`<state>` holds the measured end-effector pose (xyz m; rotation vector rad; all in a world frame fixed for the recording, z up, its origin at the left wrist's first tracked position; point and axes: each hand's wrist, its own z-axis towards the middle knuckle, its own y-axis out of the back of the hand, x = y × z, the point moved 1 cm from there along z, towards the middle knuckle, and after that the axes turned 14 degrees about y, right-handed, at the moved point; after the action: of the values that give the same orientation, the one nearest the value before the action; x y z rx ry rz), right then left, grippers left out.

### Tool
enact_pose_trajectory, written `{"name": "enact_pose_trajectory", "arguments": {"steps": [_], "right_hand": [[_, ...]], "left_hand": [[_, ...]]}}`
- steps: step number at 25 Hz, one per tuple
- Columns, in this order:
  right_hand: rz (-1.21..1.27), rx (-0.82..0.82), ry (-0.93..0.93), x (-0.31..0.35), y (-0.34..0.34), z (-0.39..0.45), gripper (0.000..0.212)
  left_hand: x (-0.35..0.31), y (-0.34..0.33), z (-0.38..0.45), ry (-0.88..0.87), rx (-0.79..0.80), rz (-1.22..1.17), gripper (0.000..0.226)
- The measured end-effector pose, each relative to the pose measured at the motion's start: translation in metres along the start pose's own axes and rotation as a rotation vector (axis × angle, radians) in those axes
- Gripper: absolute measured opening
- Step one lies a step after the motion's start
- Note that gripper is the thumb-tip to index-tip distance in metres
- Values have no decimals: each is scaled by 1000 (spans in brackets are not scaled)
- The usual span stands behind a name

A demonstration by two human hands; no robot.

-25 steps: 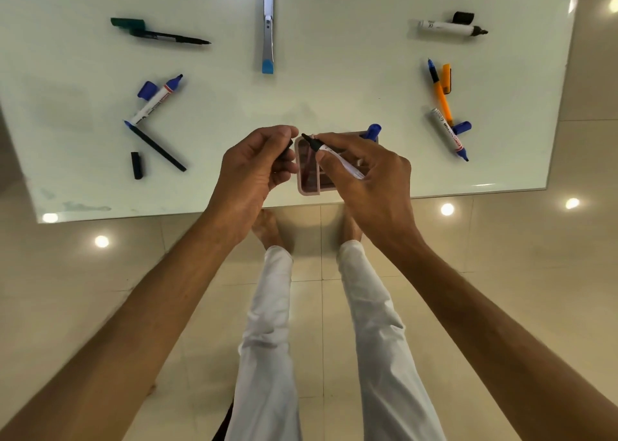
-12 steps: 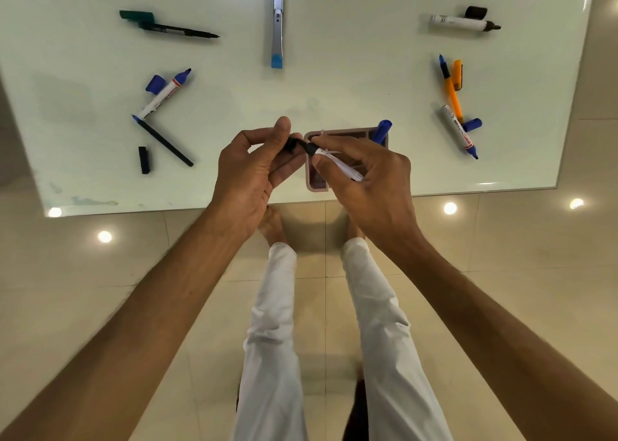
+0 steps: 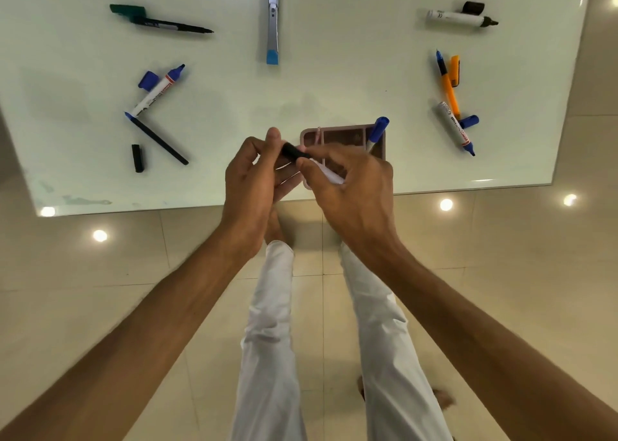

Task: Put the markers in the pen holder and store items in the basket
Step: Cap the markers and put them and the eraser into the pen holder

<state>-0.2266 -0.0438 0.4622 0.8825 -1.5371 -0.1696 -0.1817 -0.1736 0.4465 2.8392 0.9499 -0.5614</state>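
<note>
My right hand [image 3: 347, 186] grips a white marker [image 3: 329, 175] over the pink pen holder [image 3: 341, 132] at the table's near edge. My left hand [image 3: 254, 176] pinches the black cap [image 3: 294, 151], which sits on the marker's tip. A blue-capped marker [image 3: 377, 131] stands in the holder's right compartment. Uncapped markers lie around: a blue-tipped white one [image 3: 157, 89] with its blue cap [image 3: 148, 79] on the left, a white one with a black tip [image 3: 459, 17] at far right, another blue one [image 3: 455, 128] at right.
A green pen [image 3: 160, 21], a thin black pen [image 3: 157, 138] with a loose black cap [image 3: 137, 158], an orange pen [image 3: 448, 83] and a grey-blue tool [image 3: 272, 22] lie on the pale glass table [image 3: 334, 83]. Tiled floor and my legs show below.
My left hand brought the black cap to the marker's tip and pushed it on; both hands stayed over the pen holder.
</note>
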Motion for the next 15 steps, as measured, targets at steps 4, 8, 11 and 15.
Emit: {"name": "enact_pose_trajectory", "arguments": {"steps": [4, 8, 11, 15], "right_hand": [[19, 56, -98, -6, -16, -5, 31], [60, 43, -87, -8, -22, -9, 33], [-23, 148, -15, -17, -15, -4, 37], [-99, 218, -67, -35, 17, 16, 27]], "left_hand": [[18, 4, -4, 60, -109, -45, 32], [16, 9, -1, 32, -95, -34, 30], [4, 20, 5, 2, -28, 109, 34], [-14, 36, 16, -18, 57, 274, 46]]}}
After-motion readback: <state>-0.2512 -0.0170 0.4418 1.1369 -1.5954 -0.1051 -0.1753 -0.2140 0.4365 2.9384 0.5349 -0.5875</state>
